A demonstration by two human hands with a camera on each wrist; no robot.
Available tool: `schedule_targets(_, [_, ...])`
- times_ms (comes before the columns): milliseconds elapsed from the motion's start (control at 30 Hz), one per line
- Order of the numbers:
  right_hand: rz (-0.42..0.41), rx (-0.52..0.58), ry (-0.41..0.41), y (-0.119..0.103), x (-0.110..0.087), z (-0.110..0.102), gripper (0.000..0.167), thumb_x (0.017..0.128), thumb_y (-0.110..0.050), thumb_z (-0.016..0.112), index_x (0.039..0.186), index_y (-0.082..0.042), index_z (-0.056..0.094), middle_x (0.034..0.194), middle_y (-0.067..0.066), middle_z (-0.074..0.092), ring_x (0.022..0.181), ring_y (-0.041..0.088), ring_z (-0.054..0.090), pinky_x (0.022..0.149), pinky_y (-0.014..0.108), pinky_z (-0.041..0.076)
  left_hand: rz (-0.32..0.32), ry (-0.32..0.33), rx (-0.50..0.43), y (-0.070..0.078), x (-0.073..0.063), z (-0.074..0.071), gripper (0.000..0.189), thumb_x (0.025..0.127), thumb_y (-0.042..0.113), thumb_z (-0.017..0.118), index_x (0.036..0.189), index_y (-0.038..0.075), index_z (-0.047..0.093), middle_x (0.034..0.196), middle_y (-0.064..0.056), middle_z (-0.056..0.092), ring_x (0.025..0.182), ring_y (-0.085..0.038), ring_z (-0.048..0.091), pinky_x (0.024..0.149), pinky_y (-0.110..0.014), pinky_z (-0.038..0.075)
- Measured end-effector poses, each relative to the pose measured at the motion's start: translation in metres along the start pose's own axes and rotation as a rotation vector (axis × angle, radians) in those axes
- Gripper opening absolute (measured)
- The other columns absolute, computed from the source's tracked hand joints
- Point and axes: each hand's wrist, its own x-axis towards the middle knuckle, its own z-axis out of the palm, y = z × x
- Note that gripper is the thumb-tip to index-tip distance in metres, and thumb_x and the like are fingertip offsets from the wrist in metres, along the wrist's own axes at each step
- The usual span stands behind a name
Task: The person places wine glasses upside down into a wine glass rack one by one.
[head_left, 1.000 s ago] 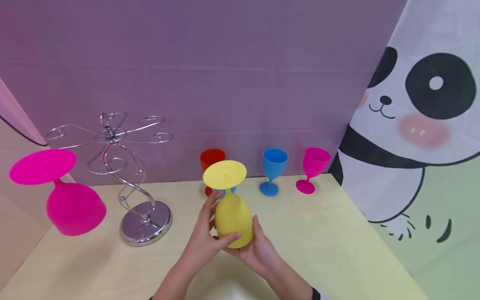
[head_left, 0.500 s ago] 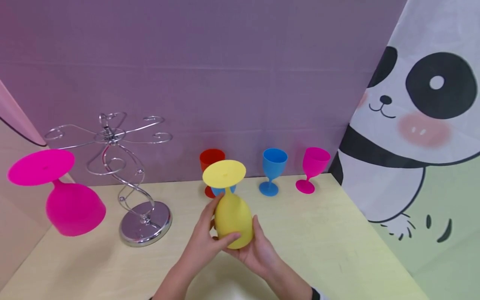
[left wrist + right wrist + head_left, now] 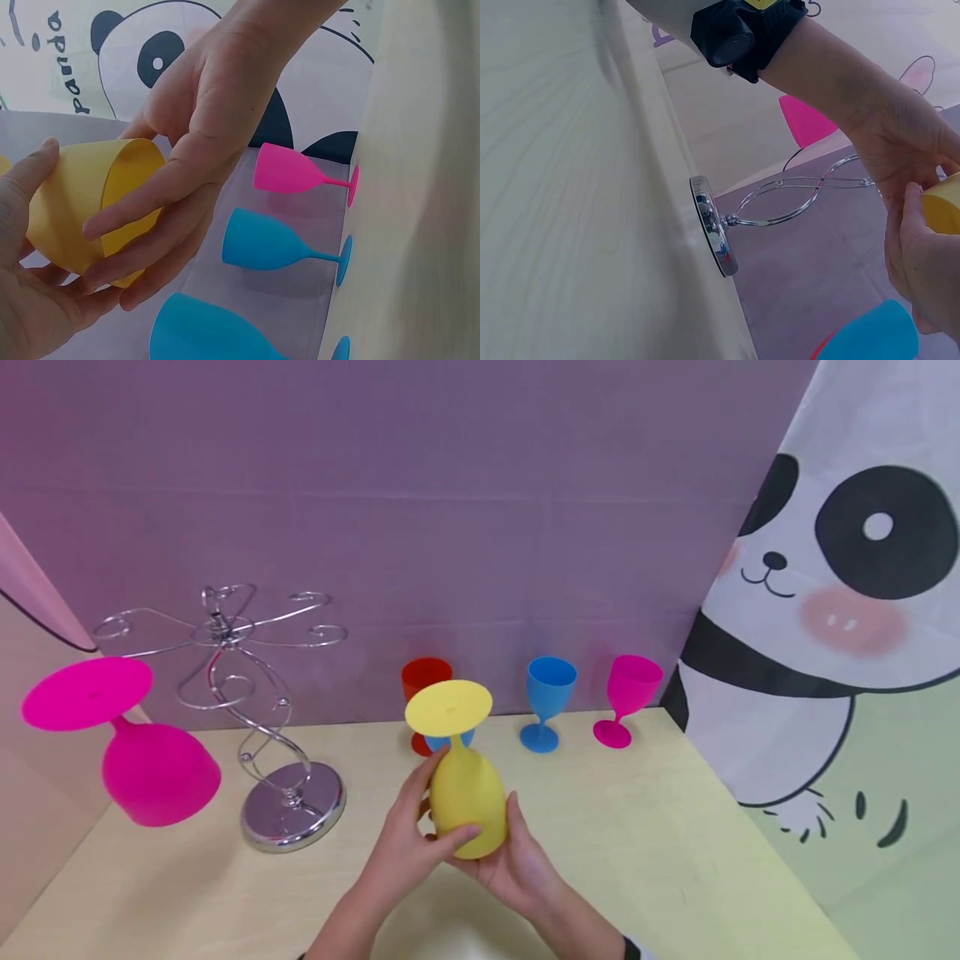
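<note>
Both hands hold a yellow plastic goblet [image 3: 468, 797] upside down above the table, its round foot uppermost. My left hand [image 3: 408, 835] grips the bowl from the left, thumb lying across its near side. From the right and below, my right hand [image 3: 521, 864] supports it, thumb along the bowl's side. The left wrist view shows the right hand's fingers [image 3: 142, 202] across the goblet's mouth. Left of the hands stands a chrome goblet rack [image 3: 292, 810] with curled wire arms. A pink goblet [image 3: 161, 774] hangs upside down at its near left.
At the back of the pale table [image 3: 637, 860] stand a red goblet [image 3: 426, 677], a blue goblet [image 3: 551, 685] and a pink goblet [image 3: 632, 683], all upright. Another blue goblet [image 3: 210, 330] is mostly hidden behind the yellow one in the head view. A purple backdrop [image 3: 450, 527] rises behind.
The hanging pink goblet's bowl has swung slightly to the right. Both hands and the yellow goblet have stayed almost still.
</note>
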Motion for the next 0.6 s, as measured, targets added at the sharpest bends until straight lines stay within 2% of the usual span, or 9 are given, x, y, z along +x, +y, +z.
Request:
schedule_targets(133, [0.003, 0.004, -0.017, 0.0005, -0.0001, -0.0008, 0.064, 0.094, -0.063, 0.025, 0.149, -0.033, 0.012, 0.138, 0.001, 0.045, 0.127, 0.021, 0.051, 0.111, 0.040, 0.040, -0.003, 0.002, -0.004, -0.0007, -0.0004, -0.0003, 0.088, 0.079, 0.035, 0.080, 0.150, 0.036, 0.029, 0.151, -0.001, 0.036, 0.134, -0.029, 0.040, 0.105, -0.054, 0.043])
schedule_targets(233, [-0.004, -0.005, -0.061, 0.0007, 0.0001, -0.0021, 0.062, 0.095, -0.063, 0.023, 0.149, -0.033, 0.014, 0.140, 0.002, 0.044, 0.129, 0.024, 0.050, 0.111, 0.042, 0.039, -0.001, 0.009, -0.008, -0.0007, -0.0013, -0.0004, 0.087, 0.078, 0.035, 0.080, 0.149, 0.036, 0.030, 0.151, 0.000, 0.037, 0.134, -0.029, 0.039, 0.105, -0.053, 0.043])
schedule_targets(467, [-0.038, -0.048, -0.170, -0.0001, 0.0011, -0.0042, 0.057, 0.099, -0.058, 0.016, 0.149, -0.033, 0.021, 0.143, 0.002, 0.043, 0.131, 0.029, 0.049, 0.111, 0.046, 0.038, 0.063, 0.062, 0.005, 0.0001, -0.0032, -0.0008, 0.090, 0.074, 0.026, 0.084, 0.149, 0.030, 0.033, 0.148, -0.002, 0.040, 0.130, -0.028, 0.044, 0.106, -0.050, 0.042])
schedule_targets(600, [-0.047, -0.104, -0.166, -0.0024, 0.0019, -0.0042, 0.061, 0.099, -0.056, 0.011, 0.152, -0.028, 0.016, 0.146, 0.002, 0.040, 0.133, 0.026, 0.046, 0.112, 0.047, 0.037, 0.083, 0.086, 0.018, 0.0003, -0.0027, -0.0038, 0.091, 0.074, 0.025, 0.084, 0.149, 0.027, 0.033, 0.149, -0.003, 0.040, 0.132, -0.028, 0.043, 0.106, -0.049, 0.043])
